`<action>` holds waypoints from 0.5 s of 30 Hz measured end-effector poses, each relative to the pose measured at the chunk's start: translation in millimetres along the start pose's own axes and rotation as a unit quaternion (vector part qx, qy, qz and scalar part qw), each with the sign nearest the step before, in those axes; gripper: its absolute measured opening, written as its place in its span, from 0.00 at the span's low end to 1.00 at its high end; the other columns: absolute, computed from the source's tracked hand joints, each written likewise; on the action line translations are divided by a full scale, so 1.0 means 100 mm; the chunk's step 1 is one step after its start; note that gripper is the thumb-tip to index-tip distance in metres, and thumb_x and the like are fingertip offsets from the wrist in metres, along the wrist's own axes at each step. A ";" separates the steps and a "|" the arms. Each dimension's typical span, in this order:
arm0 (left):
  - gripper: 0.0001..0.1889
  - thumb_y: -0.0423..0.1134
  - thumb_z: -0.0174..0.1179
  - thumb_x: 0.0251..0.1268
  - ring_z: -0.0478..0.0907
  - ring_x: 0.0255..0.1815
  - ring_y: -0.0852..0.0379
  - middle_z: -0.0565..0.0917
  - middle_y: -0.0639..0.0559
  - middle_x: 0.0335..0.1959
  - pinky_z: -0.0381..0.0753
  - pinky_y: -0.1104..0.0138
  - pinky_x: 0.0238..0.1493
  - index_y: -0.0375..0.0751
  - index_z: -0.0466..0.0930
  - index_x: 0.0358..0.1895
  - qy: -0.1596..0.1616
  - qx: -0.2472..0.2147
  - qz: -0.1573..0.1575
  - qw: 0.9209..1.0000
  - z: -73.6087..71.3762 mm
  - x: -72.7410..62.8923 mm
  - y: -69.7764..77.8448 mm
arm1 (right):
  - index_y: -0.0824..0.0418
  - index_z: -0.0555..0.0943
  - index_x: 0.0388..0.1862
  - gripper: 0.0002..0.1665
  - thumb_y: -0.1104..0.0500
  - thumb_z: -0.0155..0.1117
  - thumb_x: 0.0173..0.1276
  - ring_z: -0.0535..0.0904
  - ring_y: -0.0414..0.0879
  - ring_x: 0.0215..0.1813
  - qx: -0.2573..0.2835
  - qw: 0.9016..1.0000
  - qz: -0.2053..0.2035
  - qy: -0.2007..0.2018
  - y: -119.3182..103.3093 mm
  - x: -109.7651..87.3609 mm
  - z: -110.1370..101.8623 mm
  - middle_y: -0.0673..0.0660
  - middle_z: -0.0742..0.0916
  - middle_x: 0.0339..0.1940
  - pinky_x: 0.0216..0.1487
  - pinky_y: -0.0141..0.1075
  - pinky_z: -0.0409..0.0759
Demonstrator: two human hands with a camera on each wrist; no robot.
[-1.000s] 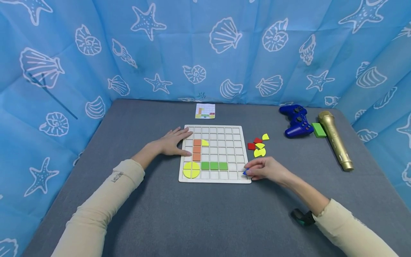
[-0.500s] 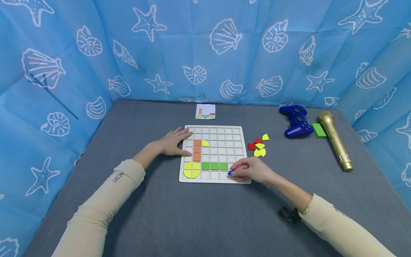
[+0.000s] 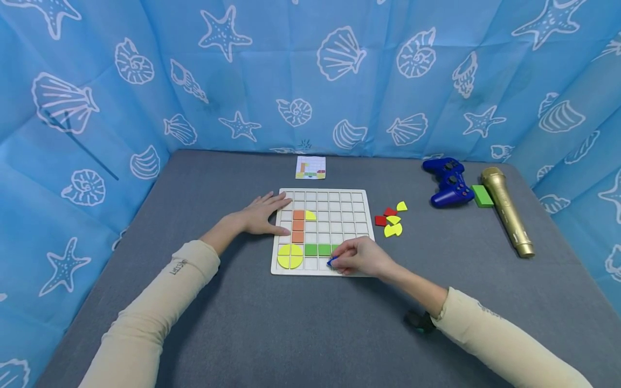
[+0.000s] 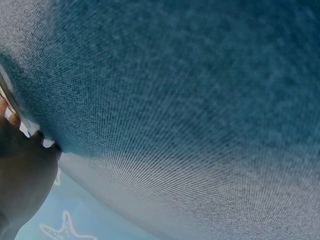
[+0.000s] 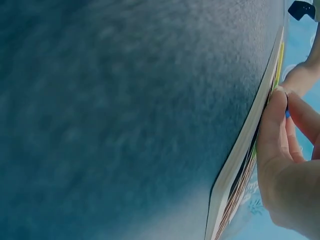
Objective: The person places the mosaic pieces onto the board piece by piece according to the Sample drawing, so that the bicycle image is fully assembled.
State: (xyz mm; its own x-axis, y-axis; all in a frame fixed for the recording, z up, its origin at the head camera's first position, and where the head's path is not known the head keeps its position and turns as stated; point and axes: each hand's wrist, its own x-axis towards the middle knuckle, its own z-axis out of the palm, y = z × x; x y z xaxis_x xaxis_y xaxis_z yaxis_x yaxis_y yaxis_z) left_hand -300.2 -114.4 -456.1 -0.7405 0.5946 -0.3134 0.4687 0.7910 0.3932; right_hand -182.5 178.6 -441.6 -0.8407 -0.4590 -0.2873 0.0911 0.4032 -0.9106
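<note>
A white grid board (image 3: 339,207) lies on the grey table, with yellow quarter-circles (image 3: 290,256) joined into a disc at its near left corner. Orange squares (image 3: 297,226) stand in a column above, and a yellow quarter piece (image 3: 310,215) sits beside the top one. Green squares (image 3: 317,249) run to the right of the disc. My left hand (image 3: 262,215) rests spread on the board's left edge. Over the near row, my right hand (image 3: 361,256) pinches a small blue piece (image 3: 332,261) between thumb and fingers; its full shape is hidden. The right wrist view also shows this blue piece (image 5: 287,114).
Red pieces (image 3: 380,220) and yellow pieces (image 3: 393,230) lie loose right of the board. A printed pattern card (image 3: 310,168) lies behind it. Farther right are a blue game controller (image 3: 448,182), a green block (image 3: 482,196) and a gold microphone (image 3: 507,210). A patterned curtain (image 3: 301,75) hangs behind.
My right hand has moved left along the board's near row, carrying the blue piece from the right corner toward the middle. My left hand stays in place.
</note>
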 end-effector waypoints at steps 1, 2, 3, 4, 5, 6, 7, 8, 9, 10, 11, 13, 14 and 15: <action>0.50 0.68 0.57 0.58 0.32 0.76 0.45 0.41 0.51 0.78 0.33 0.49 0.71 0.52 0.44 0.78 0.000 0.000 -0.001 1.000 0.00 0.00 0.00 | 0.70 0.83 0.39 0.09 0.65 0.69 0.61 0.81 0.41 0.27 -0.007 1.000 0.000 0.005 -0.01 0.01 0.02 0.58 0.87 0.27 0.29 0.31 0.82; 0.50 0.68 0.57 0.58 0.32 0.76 0.45 0.41 0.51 0.78 0.33 0.49 0.71 0.52 0.44 0.78 0.000 -0.001 -0.001 1.000 0.00 0.00 0.01 | 0.70 0.83 0.38 0.09 0.65 0.70 0.61 0.81 0.41 0.26 -0.012 1.000 -0.002 0.008 -0.01 0.01 0.03 0.58 0.87 0.27 0.29 0.31 0.82; 0.50 0.67 0.57 0.58 0.32 0.76 0.45 0.41 0.51 0.78 0.33 0.49 0.71 0.52 0.44 0.78 0.001 -0.001 0.000 1.000 0.00 0.00 0.01 | 0.70 0.83 0.38 0.09 0.64 0.70 0.60 0.81 0.41 0.26 -0.014 1.000 -0.002 0.012 -0.01 0.02 0.04 0.57 0.87 0.26 0.29 0.32 0.82; 0.50 0.67 0.57 0.58 0.32 0.76 0.45 0.41 0.51 0.78 0.33 0.49 0.71 0.52 0.44 0.78 0.001 -0.001 0.000 1.000 0.00 -0.01 0.01 | 0.69 0.84 0.37 0.09 0.65 0.70 0.60 0.81 0.41 0.26 -0.019 1.000 -0.002 0.015 -0.01 0.03 0.05 0.57 0.87 0.26 0.29 0.32 0.82; 0.50 0.67 0.57 0.58 0.32 0.76 0.45 0.41 0.51 0.78 0.33 0.49 0.71 0.51 0.44 0.78 0.002 -0.001 0.000 1.000 -0.01 -0.01 0.01 | 0.69 0.84 0.37 0.09 0.65 0.70 0.60 0.81 0.41 0.26 -0.022 1.000 -0.002 0.017 -0.02 0.03 0.06 0.57 0.87 0.25 0.29 0.32 0.82; 0.50 0.67 0.57 0.58 0.32 0.76 0.45 0.41 0.50 0.78 0.33 0.49 0.71 0.51 0.44 0.78 0.003 -0.001 0.001 1.000 0.00 -0.01 0.00 | 0.69 0.84 0.36 0.09 0.65 0.71 0.60 0.81 0.41 0.26 -0.027 0.999 -0.003 0.019 -0.02 0.04 0.07 0.57 0.86 0.25 0.29 0.32 0.82; 0.49 0.67 0.57 0.58 0.32 0.76 0.45 0.41 0.50 0.78 0.33 0.49 0.71 0.51 0.44 0.78 0.004 0.000 0.002 1.000 -0.01 -0.01 0.00 | 0.68 0.84 0.36 0.08 0.65 0.71 0.59 0.81 0.41 0.25 -0.029 0.999 -0.005 0.021 -0.02 0.05 0.08 0.57 0.86 0.25 0.29 0.33 0.82; 0.49 0.66 0.57 0.59 0.32 0.76 0.45 0.41 0.50 0.78 0.33 0.49 0.71 0.51 0.44 0.78 0.004 0.000 0.004 1.000 -0.01 -0.02 0.00 | 0.69 0.84 0.36 0.08 0.65 0.71 0.59 0.81 0.42 0.25 -0.033 0.999 -0.007 0.022 -0.02 0.05 0.08 0.57 0.86 0.24 0.28 0.33 0.82; 0.49 0.67 0.57 0.59 0.32 0.76 0.44 0.41 0.50 0.78 0.33 0.48 0.71 0.51 0.44 0.77 0.005 0.000 0.005 1.000 0.00 -0.02 0.00 | 0.68 0.84 0.35 0.08 0.65 0.71 0.59 0.81 0.42 0.25 -0.037 0.999 -0.007 0.024 -0.03 0.06 0.09 0.57 0.86 0.24 0.28 0.33 0.82; 0.49 0.66 0.57 0.59 0.32 0.76 0.44 0.41 0.50 0.78 0.33 0.48 0.71 0.50 0.44 0.77 0.005 0.000 0.005 1.000 0.00 -0.02 -0.01 | 0.68 0.84 0.35 0.07 0.65 0.71 0.59 0.80 0.42 0.25 -0.042 0.999 -0.008 0.025 -0.03 0.06 0.10 0.56 0.86 0.23 0.28 0.33 0.82; 0.49 0.66 0.57 0.59 0.32 0.76 0.44 0.41 0.49 0.78 0.33 0.48 0.71 0.50 0.44 0.77 0.005 0.000 0.006 1.000 0.00 -0.02 -0.01 | 0.68 0.84 0.34 0.07 0.65 0.71 0.59 0.80 0.41 0.24 -0.046 0.999 -0.009 0.026 -0.04 0.07 0.11 0.56 0.86 0.23 0.28 0.33 0.81; 0.49 0.66 0.57 0.59 0.32 0.76 0.44 0.41 0.49 0.77 0.33 0.48 0.71 0.50 0.44 0.77 0.005 0.000 0.008 1.000 0.00 -0.02 -0.01 | 0.68 0.84 0.34 0.07 0.65 0.72 0.58 0.80 0.41 0.24 -0.053 0.998 -0.008 0.029 -0.04 0.07 0.11 0.56 0.85 0.22 0.28 0.33 0.81; 0.49 0.66 0.57 0.59 0.32 0.76 0.44 0.41 0.49 0.78 0.33 0.48 0.71 0.50 0.44 0.77 0.005 0.000 0.008 1.000 0.00 -0.02 0.00 | 0.68 0.84 0.34 0.08 0.65 0.72 0.58 0.80 0.41 0.24 -0.055 0.998 -0.008 0.030 -0.04 0.08 0.11 0.56 0.85 0.22 0.28 0.33 0.81; 0.49 0.66 0.57 0.59 0.32 0.76 0.44 0.41 0.49 0.78 0.33 0.48 0.71 0.50 0.44 0.77 0.005 0.001 0.008 1.000 0.00 -0.02 0.00 | 0.68 0.84 0.34 0.08 0.65 0.72 0.58 0.80 0.40 0.23 -0.057 0.998 -0.008 0.031 -0.04 0.08 0.11 0.56 0.85 0.22 0.27 0.32 0.81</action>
State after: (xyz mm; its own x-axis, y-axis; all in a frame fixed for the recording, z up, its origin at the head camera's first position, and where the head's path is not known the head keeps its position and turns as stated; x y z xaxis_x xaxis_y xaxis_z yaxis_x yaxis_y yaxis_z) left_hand -299.0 -115.8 -455.4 -0.7373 0.6058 -0.2990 0.4812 0.7816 0.3970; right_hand -183.4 164.4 -443.7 -0.8730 -0.4176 -0.2517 0.0193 0.4863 -0.8736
